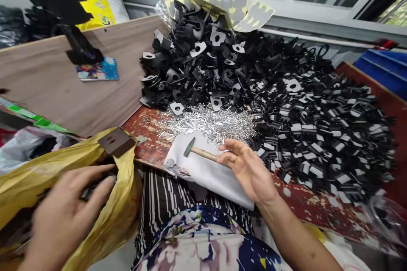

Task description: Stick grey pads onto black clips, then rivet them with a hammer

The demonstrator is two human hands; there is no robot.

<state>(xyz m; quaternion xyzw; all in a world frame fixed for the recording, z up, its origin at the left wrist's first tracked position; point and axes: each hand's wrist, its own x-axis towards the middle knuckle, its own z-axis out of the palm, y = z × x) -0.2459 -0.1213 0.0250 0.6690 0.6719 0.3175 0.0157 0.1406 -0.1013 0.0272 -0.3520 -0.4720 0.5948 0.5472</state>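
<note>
My left hand is inside the mouth of a yellow plastic bag, slightly blurred. Its thumb and fingers curl around a small black part, mostly hidden. My right hand, palm partly turned up, has its fingers curled at the handle end of a small hammer. The hammer's greenish head points left over a white sheet at the table edge. A few pins stand out close to my right fingertips, from a heap of silvery pins just beyond.
Black parts with holes form a tall pile at the back. Smaller black and grey pieces spread over the red table's right side. A wooden board rises at left, a brown block sits by the bag, and a blue crate stands right.
</note>
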